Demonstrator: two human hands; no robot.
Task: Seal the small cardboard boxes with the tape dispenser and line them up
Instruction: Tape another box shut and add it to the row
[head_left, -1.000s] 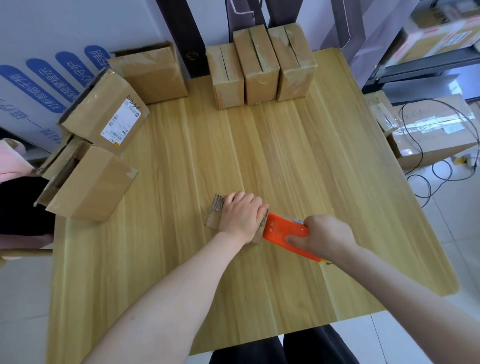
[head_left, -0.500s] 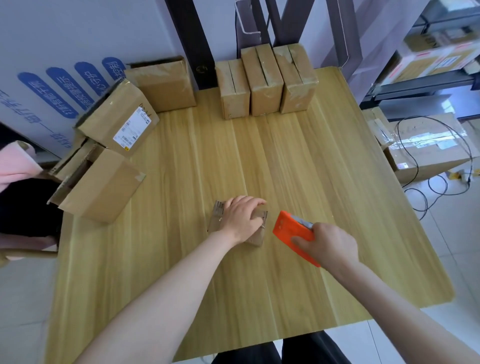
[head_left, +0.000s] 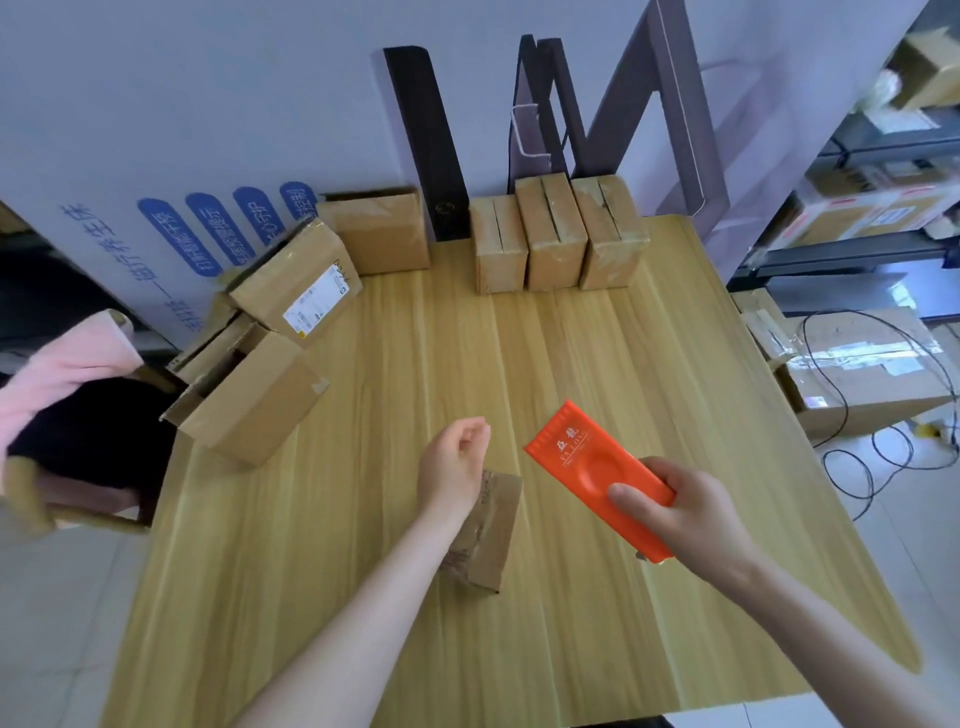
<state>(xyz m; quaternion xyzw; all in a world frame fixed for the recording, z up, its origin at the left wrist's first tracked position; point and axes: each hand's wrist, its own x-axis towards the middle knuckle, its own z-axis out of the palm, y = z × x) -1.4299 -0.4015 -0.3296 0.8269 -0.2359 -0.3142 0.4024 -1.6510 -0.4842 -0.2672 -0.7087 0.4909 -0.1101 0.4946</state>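
Note:
A small taped cardboard box (head_left: 488, 530) lies on the wooden table (head_left: 597, 364) near its middle front. My left hand (head_left: 456, 457) hovers just above and beyond the box, fingers loosely curled, holding nothing. My right hand (head_left: 685, 509) grips the orange tape dispenser (head_left: 597, 467), lifted off the table to the right of the box. Three small boxes (head_left: 556, 234) stand side by side in a row at the table's far edge.
More boxes sit at the left: one against the wall (head_left: 376, 231), one with a white label (head_left: 298, 280), and an open one (head_left: 249, 395). A larger carton (head_left: 857, 374) and black cables (head_left: 883, 457) lie on the floor to the right. Shelves stand at far right.
My left hand has lifted off the small box and let it go. The right hand raised the orange dispenser away from the box. The head camera tilted upward.

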